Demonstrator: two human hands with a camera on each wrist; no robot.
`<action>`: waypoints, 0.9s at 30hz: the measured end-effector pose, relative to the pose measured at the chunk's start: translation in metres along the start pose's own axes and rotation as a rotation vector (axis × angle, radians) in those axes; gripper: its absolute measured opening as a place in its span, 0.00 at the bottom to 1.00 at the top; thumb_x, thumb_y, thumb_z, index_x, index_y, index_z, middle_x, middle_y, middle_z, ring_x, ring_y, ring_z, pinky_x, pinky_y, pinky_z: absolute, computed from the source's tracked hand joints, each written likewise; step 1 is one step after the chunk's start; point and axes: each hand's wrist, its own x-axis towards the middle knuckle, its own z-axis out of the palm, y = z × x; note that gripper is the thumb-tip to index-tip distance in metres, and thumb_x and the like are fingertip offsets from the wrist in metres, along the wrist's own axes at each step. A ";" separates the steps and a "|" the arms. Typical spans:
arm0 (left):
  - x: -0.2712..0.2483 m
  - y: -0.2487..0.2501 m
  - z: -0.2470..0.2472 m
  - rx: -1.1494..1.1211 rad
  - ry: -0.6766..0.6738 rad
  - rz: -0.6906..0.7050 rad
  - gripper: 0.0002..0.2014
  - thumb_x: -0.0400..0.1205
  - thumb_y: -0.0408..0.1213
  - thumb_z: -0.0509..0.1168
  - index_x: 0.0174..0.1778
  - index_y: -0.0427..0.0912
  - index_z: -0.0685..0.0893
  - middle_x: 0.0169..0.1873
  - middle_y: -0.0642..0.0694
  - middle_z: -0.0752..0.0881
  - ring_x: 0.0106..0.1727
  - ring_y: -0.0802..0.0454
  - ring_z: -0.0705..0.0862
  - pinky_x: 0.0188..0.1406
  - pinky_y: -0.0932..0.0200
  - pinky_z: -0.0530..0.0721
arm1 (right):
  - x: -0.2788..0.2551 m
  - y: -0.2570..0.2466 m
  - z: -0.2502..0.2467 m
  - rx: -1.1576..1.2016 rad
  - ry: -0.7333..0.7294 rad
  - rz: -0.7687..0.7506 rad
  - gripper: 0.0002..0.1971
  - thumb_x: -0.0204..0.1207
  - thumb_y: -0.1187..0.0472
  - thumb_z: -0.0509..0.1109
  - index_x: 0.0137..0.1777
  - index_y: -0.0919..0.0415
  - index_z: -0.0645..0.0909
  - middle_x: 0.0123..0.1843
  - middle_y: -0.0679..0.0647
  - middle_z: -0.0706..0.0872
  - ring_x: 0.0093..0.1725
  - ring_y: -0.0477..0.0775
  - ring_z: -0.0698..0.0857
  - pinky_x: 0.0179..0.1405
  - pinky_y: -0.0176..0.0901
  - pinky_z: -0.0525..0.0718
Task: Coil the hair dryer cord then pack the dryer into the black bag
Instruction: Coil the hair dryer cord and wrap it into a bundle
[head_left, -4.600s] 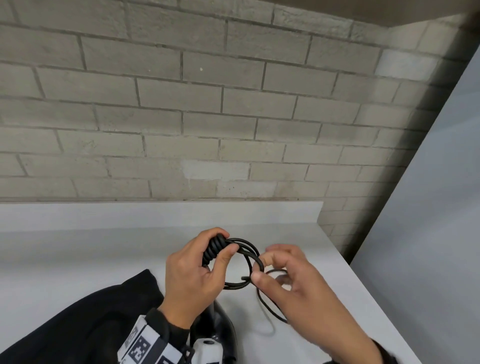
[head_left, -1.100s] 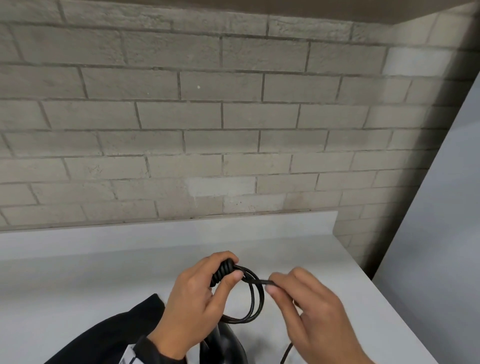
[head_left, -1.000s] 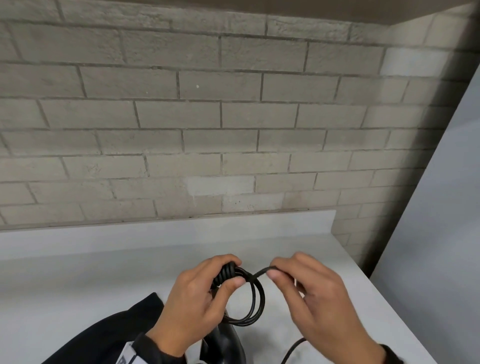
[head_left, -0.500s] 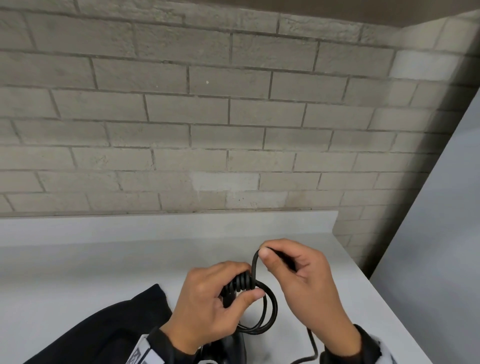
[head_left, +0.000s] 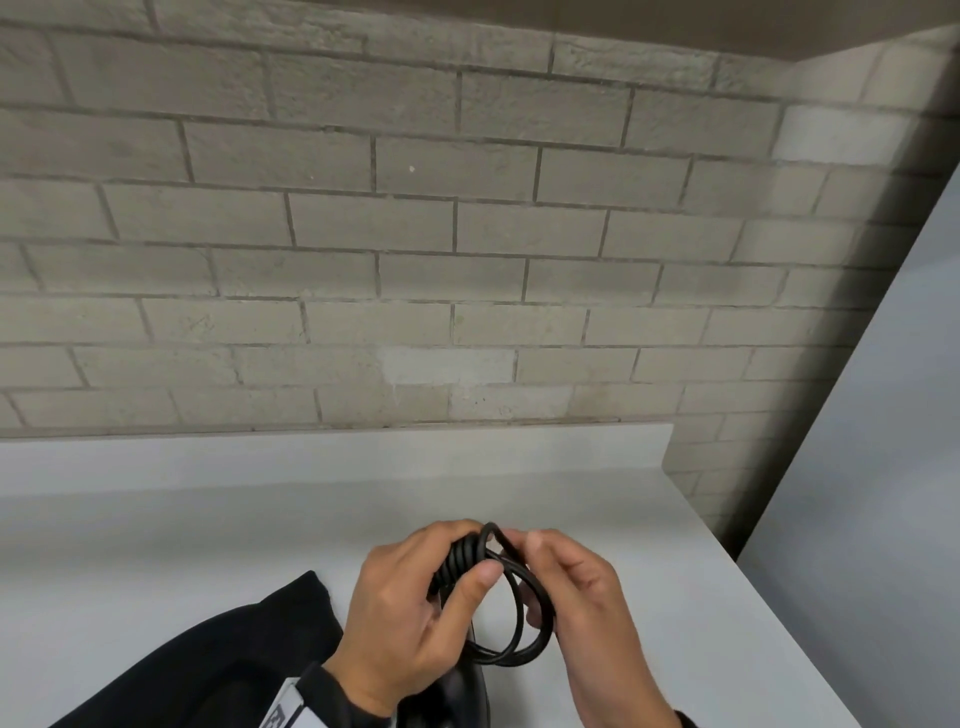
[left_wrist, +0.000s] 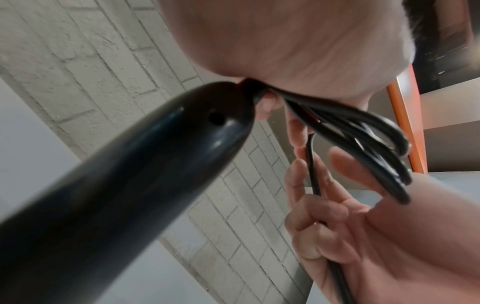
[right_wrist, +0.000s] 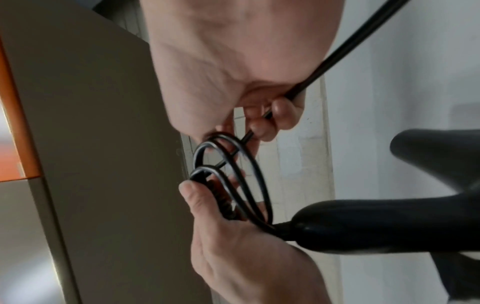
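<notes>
The black hair dryer (head_left: 457, 699) hangs below my hands; its glossy handle (left_wrist: 124, 181) fills the left wrist view, and the body (right_wrist: 376, 224) shows in the right wrist view. My left hand (head_left: 410, 618) grips the ribbed cord sleeve and the gathered loops of black cord (head_left: 511, 618) between thumb and fingers. My right hand (head_left: 582, 608) pinches the free cord (right_wrist: 324, 67) just beside the loops (right_wrist: 233, 176), fingers curled round it. The black bag (head_left: 208, 670) lies flat on the white counter at the lower left, partly under my left forearm.
The white counter (head_left: 208, 540) runs to a raised back lip below a grey brick wall (head_left: 415, 260). A pale grey panel (head_left: 872, 467) stands past the counter's right edge. An orange-edged shelf (left_wrist: 405, 123) shows in the wrist views.
My right hand has brought the free cord up, over and down against the loops in my left hand, adding a turn to the coil. Both hands sit closer together than a second ago.
</notes>
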 end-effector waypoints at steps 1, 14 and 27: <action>0.001 0.001 0.000 0.007 0.011 -0.014 0.14 0.86 0.52 0.62 0.54 0.46 0.85 0.41 0.58 0.88 0.38 0.62 0.87 0.33 0.65 0.83 | -0.002 0.002 -0.001 -0.010 -0.034 -0.017 0.18 0.74 0.44 0.73 0.48 0.59 0.92 0.28 0.47 0.85 0.27 0.39 0.79 0.29 0.26 0.75; 0.003 0.009 -0.002 -0.074 -0.013 -0.178 0.13 0.84 0.55 0.63 0.55 0.52 0.86 0.42 0.60 0.89 0.41 0.58 0.90 0.37 0.61 0.86 | 0.002 0.011 -0.017 -0.121 -0.322 -0.052 0.04 0.73 0.67 0.77 0.43 0.65 0.84 0.37 0.52 0.81 0.39 0.50 0.78 0.41 0.40 0.79; 0.006 0.012 -0.003 -0.123 -0.016 -0.316 0.08 0.79 0.51 0.68 0.51 0.56 0.87 0.40 0.55 0.90 0.39 0.52 0.89 0.36 0.59 0.85 | -0.002 0.003 -0.014 -0.309 -0.337 -0.027 0.04 0.77 0.65 0.72 0.47 0.58 0.88 0.43 0.51 0.90 0.45 0.44 0.86 0.50 0.36 0.82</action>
